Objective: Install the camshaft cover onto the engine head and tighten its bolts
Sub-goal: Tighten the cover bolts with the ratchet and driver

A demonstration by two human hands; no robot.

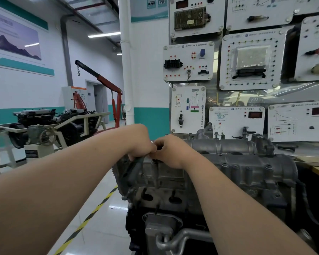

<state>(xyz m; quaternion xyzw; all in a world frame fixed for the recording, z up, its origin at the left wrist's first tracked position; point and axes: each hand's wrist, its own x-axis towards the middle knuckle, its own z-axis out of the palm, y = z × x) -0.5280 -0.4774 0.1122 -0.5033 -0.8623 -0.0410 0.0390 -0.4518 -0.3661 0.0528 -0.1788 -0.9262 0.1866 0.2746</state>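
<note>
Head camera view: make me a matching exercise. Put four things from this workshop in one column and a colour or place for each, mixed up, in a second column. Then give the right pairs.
Things:
1. tool handle
2. crane
3. floor stripe
4. key

Colour or place:
A. yellow and black
B. hanging on a white board
C. dark, at the upper left edge of the engine
D. red, far back on the left

Pairs: 1-C, 2-D, 3-A, 4-B

Automotive training workshop: engine hoist [107, 89], trainer boards [250, 61].
</note>
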